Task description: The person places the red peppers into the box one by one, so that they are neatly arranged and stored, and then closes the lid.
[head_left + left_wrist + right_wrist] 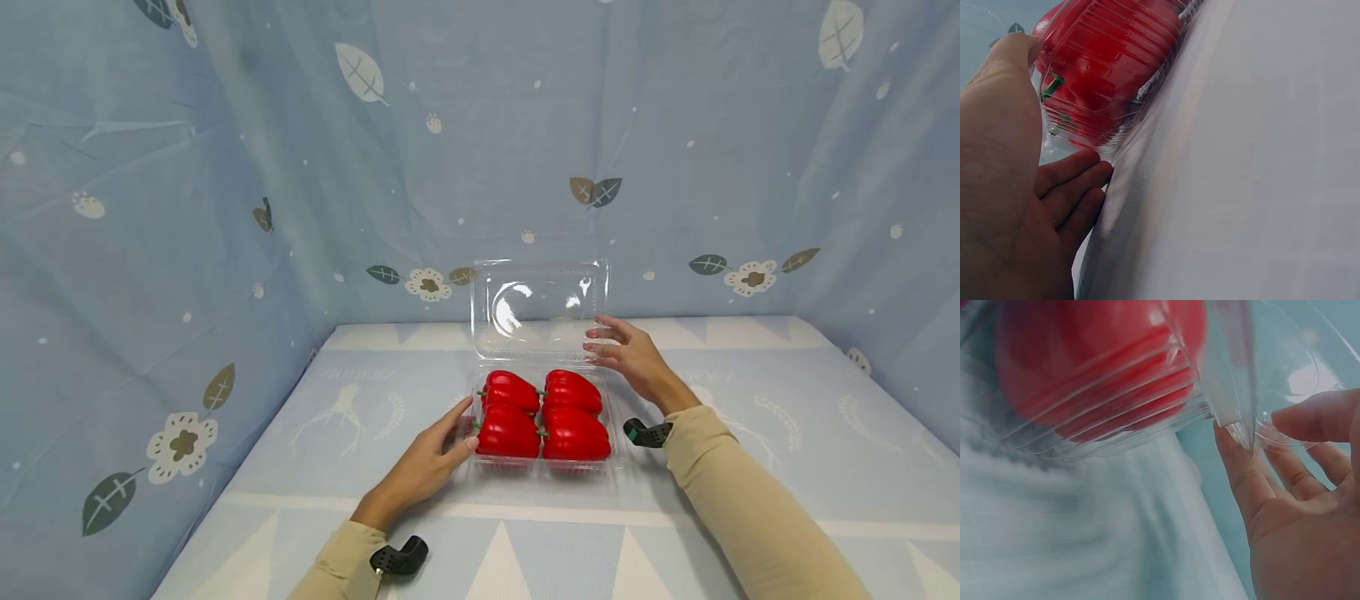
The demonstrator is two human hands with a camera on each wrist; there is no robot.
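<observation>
Several red bell peppers (576, 434) with green stems sit in two columns in a clear plastic clamshell container (517, 463). Its transparent lid (540, 312) stands raised at the back. My left hand (422, 463) is at the container's left side, fingers extended along the wall and thumb by the near left corner. In the left wrist view, the fingertips (1100, 164) lie close to the ribbed wall. My right hand (628, 357) reaches to the lid's lower right edge with fingers spread. The right wrist view shows the index finger (1244, 478) touching the plastic near the hinge, thumb apart from it.
The container rests on a table (300, 500) covered with a pale blue and white patterned cloth. A blue curtain (480, 150) with leaf and flower prints hangs behind the table and along both sides. Black wrist straps (401, 557) show at the sleeves.
</observation>
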